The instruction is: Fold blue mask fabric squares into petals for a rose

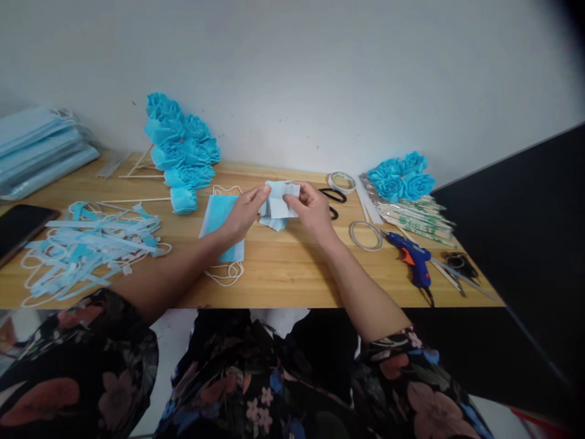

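Both of my hands hold a small stack of pale blue cut mask pieces point(278, 204) just above the middle of the wooden table point(292, 274). My left hand point(244, 213) pinches the stack's left edge, fingers closed on it. My right hand point(311, 210) grips the right edge the same way. Under my left hand lies a flat blue face mask point(217, 216) with white ear loops.
A pile of cut blue strips and loops point(86, 244) lies at the left, beside a dark phone point(21, 225) and stacked masks point(36, 149). Blue fabric flowers on sticks point(183, 152) lean at the back. At the right are scissors point(336, 198), tape rolls point(365, 235), more flowers point(402, 177) and a blue glue gun point(414, 256).
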A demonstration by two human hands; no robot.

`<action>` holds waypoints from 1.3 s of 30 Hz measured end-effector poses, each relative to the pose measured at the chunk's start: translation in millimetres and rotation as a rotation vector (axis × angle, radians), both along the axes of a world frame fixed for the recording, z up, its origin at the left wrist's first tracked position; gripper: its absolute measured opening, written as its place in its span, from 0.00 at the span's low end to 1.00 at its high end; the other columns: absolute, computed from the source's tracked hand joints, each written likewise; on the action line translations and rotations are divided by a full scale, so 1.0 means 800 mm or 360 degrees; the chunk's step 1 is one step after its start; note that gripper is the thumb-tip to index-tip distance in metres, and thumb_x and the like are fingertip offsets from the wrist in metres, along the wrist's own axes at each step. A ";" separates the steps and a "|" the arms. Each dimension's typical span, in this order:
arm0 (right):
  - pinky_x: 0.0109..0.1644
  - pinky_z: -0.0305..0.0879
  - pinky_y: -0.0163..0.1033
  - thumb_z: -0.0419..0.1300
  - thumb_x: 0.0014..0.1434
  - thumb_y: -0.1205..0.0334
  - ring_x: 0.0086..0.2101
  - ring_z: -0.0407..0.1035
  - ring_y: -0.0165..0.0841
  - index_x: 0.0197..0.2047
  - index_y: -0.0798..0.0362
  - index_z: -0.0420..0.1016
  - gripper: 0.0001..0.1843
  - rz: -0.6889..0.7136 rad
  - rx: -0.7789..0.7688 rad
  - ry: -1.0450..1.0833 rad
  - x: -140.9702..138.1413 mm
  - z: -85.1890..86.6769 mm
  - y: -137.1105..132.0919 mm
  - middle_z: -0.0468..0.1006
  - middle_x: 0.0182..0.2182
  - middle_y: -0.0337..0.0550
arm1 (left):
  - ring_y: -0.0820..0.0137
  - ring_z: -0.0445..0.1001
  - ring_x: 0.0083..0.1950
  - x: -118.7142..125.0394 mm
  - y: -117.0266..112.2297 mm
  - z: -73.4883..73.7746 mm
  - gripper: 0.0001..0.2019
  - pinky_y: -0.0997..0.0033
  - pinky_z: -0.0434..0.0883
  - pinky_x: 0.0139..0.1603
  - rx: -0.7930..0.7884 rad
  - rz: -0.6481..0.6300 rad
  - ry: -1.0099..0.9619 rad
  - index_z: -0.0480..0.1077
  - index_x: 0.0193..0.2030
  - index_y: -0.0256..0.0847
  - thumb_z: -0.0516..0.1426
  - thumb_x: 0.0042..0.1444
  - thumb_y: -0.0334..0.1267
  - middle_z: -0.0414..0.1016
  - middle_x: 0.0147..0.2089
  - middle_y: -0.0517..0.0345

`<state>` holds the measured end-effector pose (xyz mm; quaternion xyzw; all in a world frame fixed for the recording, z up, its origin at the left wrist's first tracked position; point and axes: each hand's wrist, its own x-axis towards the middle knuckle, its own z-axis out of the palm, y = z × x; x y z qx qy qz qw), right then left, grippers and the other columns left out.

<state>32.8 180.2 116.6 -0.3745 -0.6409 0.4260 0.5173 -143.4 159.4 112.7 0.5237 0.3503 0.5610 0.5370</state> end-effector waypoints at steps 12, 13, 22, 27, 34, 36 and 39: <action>0.47 0.75 0.46 0.63 0.59 0.52 0.39 0.78 0.37 0.52 0.49 0.78 0.20 0.0018 0.0006 -0.0351 0.010 0.000 0.004 0.84 0.37 0.41 | 0.61 0.81 0.49 -0.026 0.034 -0.015 0.14 0.61 0.77 0.52 -0.0059 0.0435 -0.0213 0.79 0.41 0.40 0.68 0.54 0.47 0.84 0.41 0.54; 0.49 0.74 0.47 0.64 0.58 0.52 0.41 0.78 0.38 0.53 0.49 0.78 0.21 0.0041 0.0011 -0.0401 0.012 0.002 0.004 0.84 0.40 0.43 | 0.60 0.81 0.50 -0.030 0.039 -0.017 0.13 0.60 0.77 0.52 -0.0087 0.0482 -0.0241 0.78 0.42 0.40 0.67 0.54 0.46 0.84 0.41 0.53; 0.59 0.69 0.50 0.69 0.54 0.56 0.52 0.76 0.44 0.51 0.51 0.81 0.21 0.0253 0.0145 -0.0998 0.015 -0.003 0.008 0.83 0.52 0.49 | 0.57 0.80 0.54 -0.034 0.043 -0.019 0.09 0.56 0.78 0.53 -0.0200 0.0514 -0.0279 0.76 0.43 0.40 0.64 0.58 0.40 0.83 0.44 0.51; 0.51 0.70 0.46 0.64 0.57 0.54 0.42 0.75 0.39 0.38 0.51 0.80 0.10 0.0169 0.0097 -0.0645 0.013 -0.006 0.007 0.84 0.40 0.42 | 0.59 0.80 0.53 -0.029 0.038 -0.016 0.11 0.58 0.78 0.53 -0.0164 0.0441 -0.0249 0.77 0.42 0.40 0.66 0.56 0.43 0.83 0.43 0.52; 0.37 0.68 0.38 0.68 0.52 0.46 0.31 0.68 0.31 0.39 0.50 0.75 0.19 0.0191 -0.0071 -0.0139 0.007 0.005 -0.003 0.75 0.29 0.35 | 0.66 0.79 0.42 -0.021 0.032 -0.015 0.13 0.66 0.75 0.47 -0.0110 0.0275 -0.0120 0.78 0.38 0.39 0.67 0.54 0.47 0.81 0.37 0.56; 0.36 0.67 0.38 0.68 0.53 0.45 0.31 0.68 0.31 0.41 0.49 0.75 0.19 0.0160 -0.0029 -0.0159 0.005 0.006 -0.005 0.74 0.30 0.36 | 0.68 0.78 0.40 -0.016 0.026 -0.014 0.12 0.67 0.74 0.45 -0.0112 0.0201 -0.0059 0.78 0.38 0.39 0.67 0.55 0.46 0.81 0.36 0.57; 0.36 0.68 0.39 0.67 0.55 0.48 0.30 0.68 0.32 0.46 0.48 0.76 0.19 0.0100 0.0036 -0.0205 0.002 0.008 -0.008 0.75 0.30 0.37 | 0.69 0.78 0.39 -0.008 0.015 -0.009 0.14 0.69 0.74 0.42 -0.0116 0.0062 -0.0007 0.79 0.39 0.39 0.67 0.56 0.48 0.81 0.36 0.57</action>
